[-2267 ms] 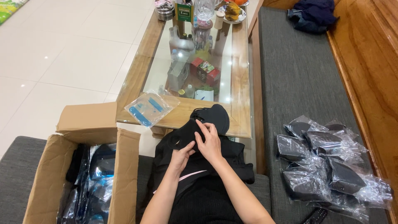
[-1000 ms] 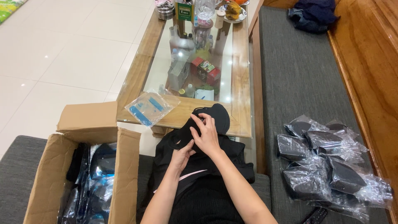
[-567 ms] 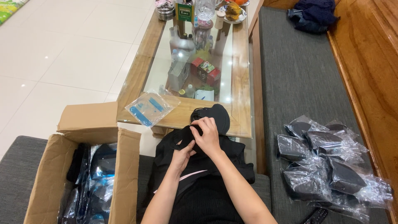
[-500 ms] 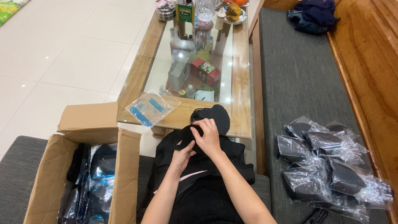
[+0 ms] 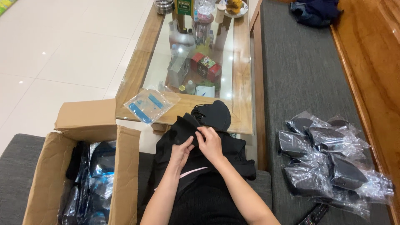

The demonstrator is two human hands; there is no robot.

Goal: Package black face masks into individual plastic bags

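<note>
My left hand (image 5: pixel 182 151) and right hand (image 5: pixel 211 141) meet over my lap, both pinched shut on the near edge of the black garment (image 5: pixel 196 143). The garment runs away from me, its rounded far end resting on the worktop (image 5: pixel 237 112). My right hand sits slightly farther along it.
</note>
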